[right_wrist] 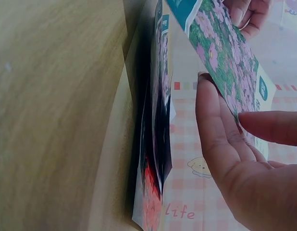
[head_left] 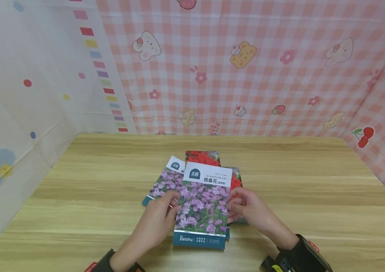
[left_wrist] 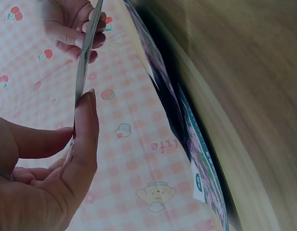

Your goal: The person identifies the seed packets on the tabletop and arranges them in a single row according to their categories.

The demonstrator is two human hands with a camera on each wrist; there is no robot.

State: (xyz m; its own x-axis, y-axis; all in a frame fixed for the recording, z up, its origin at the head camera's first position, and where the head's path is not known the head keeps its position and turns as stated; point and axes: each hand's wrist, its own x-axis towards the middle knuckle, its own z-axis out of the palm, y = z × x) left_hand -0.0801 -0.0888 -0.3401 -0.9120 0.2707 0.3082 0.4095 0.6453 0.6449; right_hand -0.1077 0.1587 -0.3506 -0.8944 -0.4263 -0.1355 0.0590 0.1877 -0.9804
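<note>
A flower seed packet [head_left: 202,206] with pink cosmos on its front is held up above a pile of similar packets. My left hand [head_left: 158,214] pinches its left edge between thumb and fingers. At the opposite edge, my right hand [head_left: 251,209] pinches it the same way. The left wrist view catches the packet [left_wrist: 86,57] edge-on, clear of the pile. Beneath lie a pink-flower packet [head_left: 165,181] to the left, a red-flower packet [head_left: 202,158] behind, and another red-flower packet [head_left: 236,181] to the right, all partly covered.
The packets lie on a wood-grain table [head_left: 314,181]. A pink checked cloth [head_left: 213,87] with cartoon prints hangs behind it, and a white printed cloth [head_left: 50,113] hangs at the left. Black wrist straps [head_left: 306,255] are on both forearms.
</note>
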